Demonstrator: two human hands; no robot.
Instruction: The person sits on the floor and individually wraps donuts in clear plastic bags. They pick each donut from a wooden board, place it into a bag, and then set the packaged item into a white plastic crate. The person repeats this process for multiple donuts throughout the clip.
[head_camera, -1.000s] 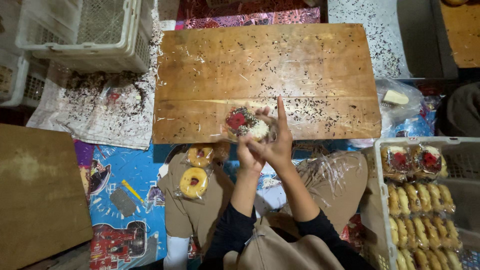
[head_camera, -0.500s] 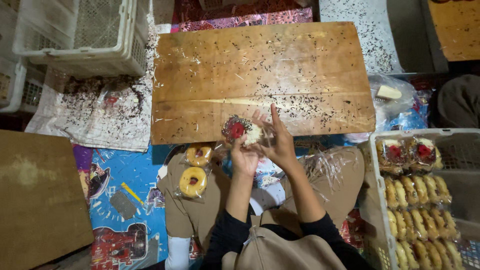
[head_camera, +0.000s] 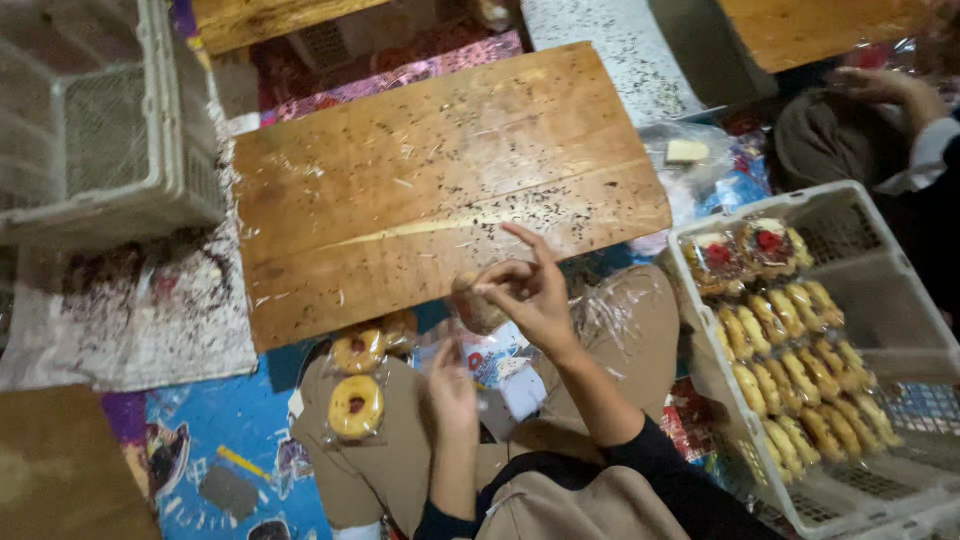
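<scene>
- Right hand (head_camera: 535, 295) is raised just above the near edge of the wooden board (head_camera: 440, 190), thumb and bent fingers pinched on one wrapped pastry (head_camera: 476, 305), the forefinger sticking out straight.
- Left hand (head_camera: 452, 385) hangs lower, over the lap, fingers loosely curled near a sheet of clear plastic wrap (head_camera: 480, 350); whether it grips the wrap, I cannot tell.
- Two ring-shaped yellow pastries with red centres, each in a clear bag, lie on the person's left thigh: the nearer ring pastry (head_camera: 356, 407) and the farther ring pastry (head_camera: 360, 350), touching end to end.
- One white plastic crate (head_camera: 905, 300) stands on the right, holding two round pastries with red tops (head_camera: 740, 250) at its far end and three rows of small golden rolls (head_camera: 800, 360) below them; the rolls are too crowded to count.
- One empty-looking white crate (head_camera: 120, 120) sits at the upper left, beside the board.
- One clear bag with a pale block (head_camera: 688, 152) lies just past the board's right end.
- Another person's hand (head_camera: 880, 85) shows at the upper right.
</scene>
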